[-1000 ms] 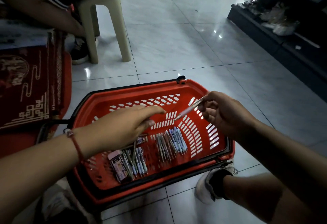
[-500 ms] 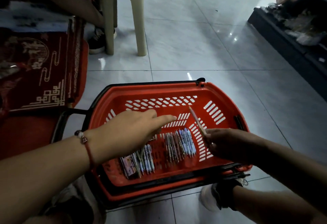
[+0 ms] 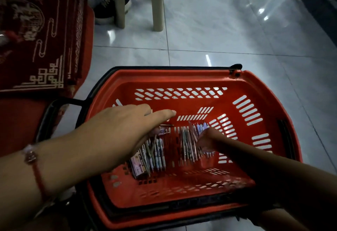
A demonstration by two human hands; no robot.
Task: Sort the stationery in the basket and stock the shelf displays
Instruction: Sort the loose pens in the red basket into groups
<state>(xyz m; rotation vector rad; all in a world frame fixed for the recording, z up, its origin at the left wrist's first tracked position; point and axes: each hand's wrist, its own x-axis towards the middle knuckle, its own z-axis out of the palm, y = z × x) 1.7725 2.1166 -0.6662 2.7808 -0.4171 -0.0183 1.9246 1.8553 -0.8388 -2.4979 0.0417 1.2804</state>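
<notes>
A red plastic basket (image 3: 182,74) with black handles stands on the tiled floor. On its bottom lie two rows of pens: a left row (image 3: 157,150) beside a small printed packet (image 3: 138,166), and a right row (image 3: 187,139). My left hand (image 3: 127,126) hovers over the left row with fingers stretched forward, holding nothing. My right hand (image 3: 209,139) is down inside the basket with its fingertips on the right row. It is dark and blurred, so I cannot see whether it holds a pen.
A red mat with gold patterns (image 3: 36,39) lies left of the basket. Beige stool legs (image 3: 157,2) and a person's shoe (image 3: 107,10) are behind it. A dark shelf base (image 3: 321,6) runs along the far right. My own shoe is under my right arm.
My right hand, which held one pen up above the basket's right side, has dropped down to the right row of pens. My left hand stayed over the left row. The view tilted down.
</notes>
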